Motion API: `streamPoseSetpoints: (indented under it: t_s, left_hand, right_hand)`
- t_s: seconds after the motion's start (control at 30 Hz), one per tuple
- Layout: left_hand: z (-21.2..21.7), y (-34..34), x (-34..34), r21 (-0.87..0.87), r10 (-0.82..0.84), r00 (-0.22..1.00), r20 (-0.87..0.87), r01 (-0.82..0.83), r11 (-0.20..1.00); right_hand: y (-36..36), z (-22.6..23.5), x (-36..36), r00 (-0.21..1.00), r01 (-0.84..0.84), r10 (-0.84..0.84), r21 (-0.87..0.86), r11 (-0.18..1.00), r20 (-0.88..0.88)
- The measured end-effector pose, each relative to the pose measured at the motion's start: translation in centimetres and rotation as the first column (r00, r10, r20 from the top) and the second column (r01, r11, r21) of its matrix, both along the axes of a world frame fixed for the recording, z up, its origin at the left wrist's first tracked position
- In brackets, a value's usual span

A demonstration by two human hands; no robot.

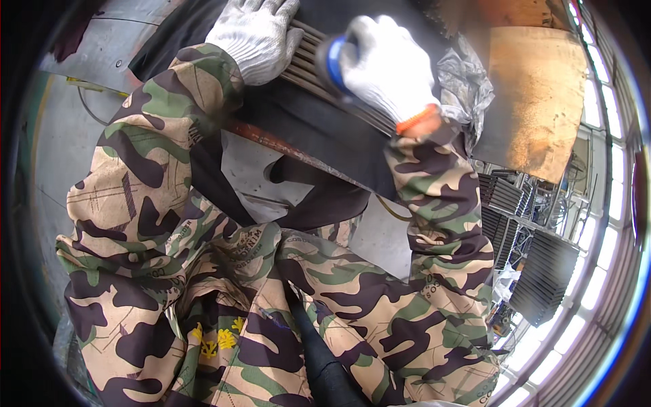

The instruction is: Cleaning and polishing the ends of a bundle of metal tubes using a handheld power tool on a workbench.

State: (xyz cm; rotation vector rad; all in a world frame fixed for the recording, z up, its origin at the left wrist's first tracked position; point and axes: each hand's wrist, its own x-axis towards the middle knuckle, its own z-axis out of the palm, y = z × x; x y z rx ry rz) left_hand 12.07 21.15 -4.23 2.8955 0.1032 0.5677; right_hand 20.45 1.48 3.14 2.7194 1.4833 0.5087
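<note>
While the left hand (252,41) lay spread in its white knitted glove at the near-left side of a dark slatted piece (304,60), the right hand (393,68), gloved in white with an orange cuff, was closed around a blue-rimmed tool (334,62) above the slats. The left fingers were extended toward the upper edge of the view, where their tips came close to being cut off, and the thumb sat beside the slats; how firmly that palm pressed could not be told. Blur covered the right hand and the tool, so neither the tool's exact kind nor whether it touched the slats was clear. The slatted piece rested on a black cover (319,129) at the top middle, its parallel bars running slantwise from beside the left hand to beneath the right wrist. Along the near side of the cover ran a worn reddish edge (271,141). Just right of the right hand was a crumpled grey sheet (466,81), and beyond it stood a brown, stained board (539,95). Farther down on the right, dark ribbed pieces (542,278) were gathered near metal framing. Camouflage sleeves (149,129) covered both arms.
</note>
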Motion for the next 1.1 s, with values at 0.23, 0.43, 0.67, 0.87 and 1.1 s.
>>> streamPoseSetpoints:
  t_s: [0.23,0.43,0.67,0.87,1.1]
  left_hand:
    - [0.3,1.4,-1.3,0.003,0.062,0.998,0.008,-0.062,0.998]
    - [0.5,-0.7,0.7,-0.056,0.015,0.998,0.055,-0.012,0.998]
    - [0.0,-0.8,1.7,-0.061,-0.015,0.998,0.055,0.018,0.998]
    - [1.3,-1.1,1.5,-0.079,-0.027,0.996,0.081,0.034,0.996]
    - [0.9,-0.4,1.7,-0.033,-0.016,0.999,0.041,0.017,0.999]
  right_hand:
    - [-3.4,-0.5,2.1,0.998,-0.018,0.020,0.028,0.999,-0.054]
    - [-6.3,0.9,2.1,0.996,0.050,-0.053,-0.044,0.998,-0.072]
    - [-0.6,1.3,-0.5,1.000,0.026,-0.026,-0.051,0.998,-0.002]
    - [-9.0,1.9,2.9,0.995,0.083,-0.086,-0.072,0.994,-0.043]
    - [-3.4,1.3,1.0,0.996,0.071,-0.075,-0.075,0.995,-0.052]
